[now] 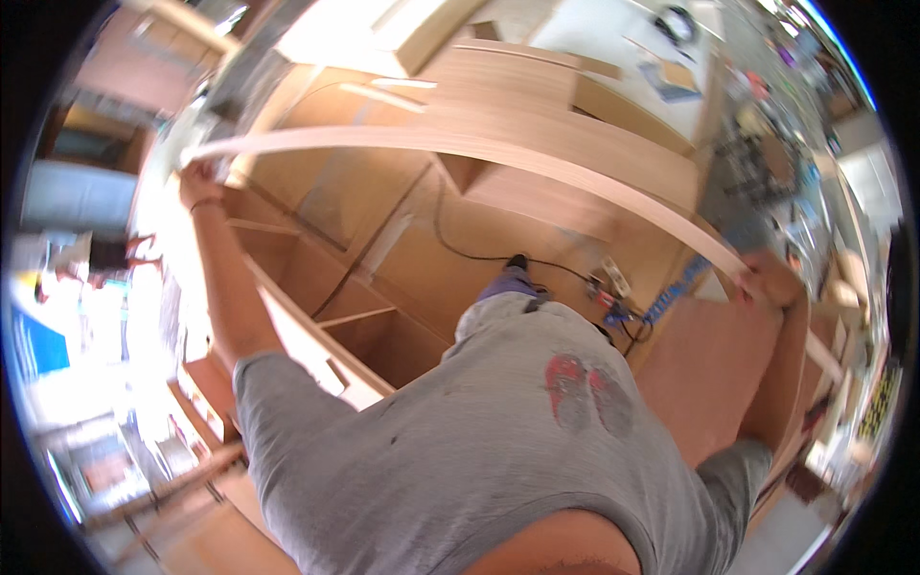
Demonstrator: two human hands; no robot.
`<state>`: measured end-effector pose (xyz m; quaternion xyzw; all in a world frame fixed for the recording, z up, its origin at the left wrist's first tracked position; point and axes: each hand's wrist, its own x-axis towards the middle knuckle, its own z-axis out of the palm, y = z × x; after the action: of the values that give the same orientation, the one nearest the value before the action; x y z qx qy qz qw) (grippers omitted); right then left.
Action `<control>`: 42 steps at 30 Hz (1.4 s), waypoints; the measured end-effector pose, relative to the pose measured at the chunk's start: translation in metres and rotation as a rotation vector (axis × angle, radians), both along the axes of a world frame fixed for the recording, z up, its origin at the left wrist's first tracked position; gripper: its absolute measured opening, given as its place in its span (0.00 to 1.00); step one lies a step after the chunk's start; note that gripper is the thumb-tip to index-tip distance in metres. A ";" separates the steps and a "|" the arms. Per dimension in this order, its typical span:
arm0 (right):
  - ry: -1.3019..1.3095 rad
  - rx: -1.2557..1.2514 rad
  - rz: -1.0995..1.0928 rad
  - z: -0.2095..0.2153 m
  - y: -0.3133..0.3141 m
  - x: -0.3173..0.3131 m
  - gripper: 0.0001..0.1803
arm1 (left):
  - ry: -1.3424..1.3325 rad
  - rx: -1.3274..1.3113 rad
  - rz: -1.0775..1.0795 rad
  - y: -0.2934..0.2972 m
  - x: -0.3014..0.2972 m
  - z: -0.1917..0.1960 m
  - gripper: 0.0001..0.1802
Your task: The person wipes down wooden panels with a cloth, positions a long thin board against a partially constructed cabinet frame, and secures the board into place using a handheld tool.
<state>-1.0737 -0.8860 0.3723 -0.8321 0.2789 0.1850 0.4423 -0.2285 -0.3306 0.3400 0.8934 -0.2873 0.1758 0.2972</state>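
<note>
A long, narrow strip of pale wood (479, 149) spans the view in front of my body, bowed by the lens. Near its left end, my left hand (203, 186) is closed around it, arm stretched out. My right hand (772, 280) grips the strip toward the other side, and a short length runs on past that hand. Beneath the strip lies a wooden cabinet piece (546, 196). Below my left arm is an open wooden carcass (369, 345) with dividers. A flat reddish-brown panel (704, 374) stands beside my right forearm.
A black cable (479, 256) crosses the brown board floor to a power strip (616, 276) near my feet. Thin wood offcuts (383, 96) lie farther off. A white-topped surface (613, 57) is at the back, and clutter (767, 153) covers the ground at right.
</note>
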 end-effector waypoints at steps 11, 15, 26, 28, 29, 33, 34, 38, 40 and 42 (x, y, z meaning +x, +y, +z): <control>-0.259 -0.544 0.232 0.023 0.092 0.107 0.06 | 0.052 -0.046 -0.783 -0.255 -0.405 0.025 0.36; -0.234 -0.832 0.199 0.023 0.120 0.120 0.06 | -0.170 0.133 -1.142 -0.299 -0.506 0.023 0.36; -0.499 -0.861 0.013 0.004 0.112 0.092 0.21 | 0.008 -0.052 -1.057 -0.306 -0.537 -0.011 0.19; -0.506 -0.826 -0.029 0.006 0.109 0.085 0.22 | -0.013 -0.090 -1.045 -0.304 -0.537 -0.011 0.21; -0.510 -0.817 -0.054 0.007 0.108 0.084 0.22 | -0.012 -0.099 -1.045 -0.303 -0.538 -0.011 0.22; -0.569 -0.800 -0.126 0.009 0.104 0.080 0.24 | 0.013 -0.119 -1.023 -0.297 -0.528 -0.015 0.24; -0.571 -0.829 -0.124 0.008 0.101 0.077 0.24 | 0.008 -0.130 -1.021 -0.295 -0.524 -0.017 0.24; -0.602 -0.923 -0.093 0.005 0.088 0.066 0.22 | -0.008 -0.152 -1.008 -0.287 -0.507 -0.022 0.25; -0.637 -0.919 -0.072 0.005 0.086 0.065 0.20 | 0.002 -0.157 -0.995 -0.285 -0.504 -0.029 0.24; -0.666 -0.874 -0.065 0.002 0.091 0.069 0.18 | 0.041 -0.126 -0.961 -0.284 -0.501 -0.032 0.26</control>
<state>-1.0050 -0.7949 0.3748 -0.9428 0.2001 -0.2353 0.1254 -0.7298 -0.6143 0.3082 0.6430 -0.6505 0.0182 0.4038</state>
